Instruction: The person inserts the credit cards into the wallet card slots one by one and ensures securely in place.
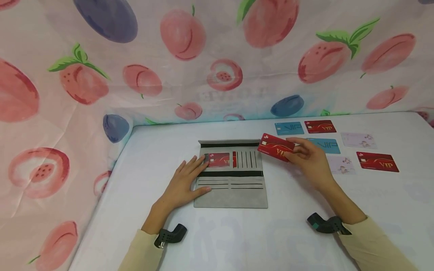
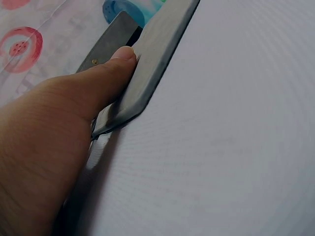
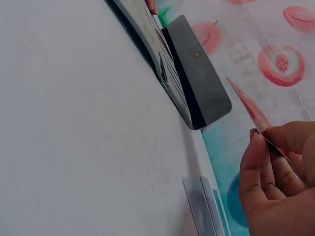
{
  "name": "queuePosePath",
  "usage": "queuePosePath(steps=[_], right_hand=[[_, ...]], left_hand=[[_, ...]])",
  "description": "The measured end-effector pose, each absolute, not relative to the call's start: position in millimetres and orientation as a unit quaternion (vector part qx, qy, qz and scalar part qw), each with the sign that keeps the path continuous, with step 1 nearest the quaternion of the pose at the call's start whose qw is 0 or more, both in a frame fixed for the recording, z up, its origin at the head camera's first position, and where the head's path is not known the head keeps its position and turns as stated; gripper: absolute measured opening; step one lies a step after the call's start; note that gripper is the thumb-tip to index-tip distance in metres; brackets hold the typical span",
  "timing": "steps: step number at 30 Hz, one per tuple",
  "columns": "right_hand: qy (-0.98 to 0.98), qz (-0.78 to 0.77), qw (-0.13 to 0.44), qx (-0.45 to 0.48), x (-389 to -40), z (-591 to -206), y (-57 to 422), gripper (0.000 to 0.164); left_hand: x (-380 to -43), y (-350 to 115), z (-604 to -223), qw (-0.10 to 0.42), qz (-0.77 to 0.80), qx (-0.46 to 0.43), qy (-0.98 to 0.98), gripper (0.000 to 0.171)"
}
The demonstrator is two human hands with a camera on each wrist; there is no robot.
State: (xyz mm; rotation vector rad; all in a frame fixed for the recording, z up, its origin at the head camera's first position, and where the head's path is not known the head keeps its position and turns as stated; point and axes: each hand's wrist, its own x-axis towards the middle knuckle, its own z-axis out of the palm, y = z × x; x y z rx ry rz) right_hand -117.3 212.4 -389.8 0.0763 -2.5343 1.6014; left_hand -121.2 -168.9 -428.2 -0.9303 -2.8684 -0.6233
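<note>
A grey wallet [image 1: 230,199] with rows of card slots lies unfolded on the white table. My left hand [image 1: 183,184] rests on its left side with the fingers spread; in the left wrist view the thumb [image 2: 110,76] lies along the wallet's edge [image 2: 160,54]. A red VIP card [image 1: 217,160] shows in the wallet's upper left window, and a red strip [image 1: 234,159] shows beside it. To the right, my right hand [image 1: 310,162] pinches another red VIP card [image 1: 272,146] between thumb and fingers, tilted and raised near the wallet's upper right corner.
Loose cards lie right of the wallet: blue VIP cards [image 1: 289,128], red VIP cards [image 1: 378,162] and pale flowered cards [image 1: 358,140]. A fruit-patterned cloth [image 1: 257,71] rises behind the table [image 1: 237,241].
</note>
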Motion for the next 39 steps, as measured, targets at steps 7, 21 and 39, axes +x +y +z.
queuePosePath(steps=[7,21,39], right_hand=[[-0.849,0.524,0.051,0.038,-121,-393,195,0.045],[-0.862,0.504,0.045,0.040,-125,-400,170,0.040],[-0.861,0.507,0.031,-0.011,-128,-400,147,0.039]], left_hand=[[-121,-168,-428,0.030,-0.204,-0.302,-0.931,0.077],[-122,-168,-430,0.033,-0.202,-0.302,-0.931,0.078],[-121,-168,-428,0.030,-0.196,-0.298,-0.934,0.078]])
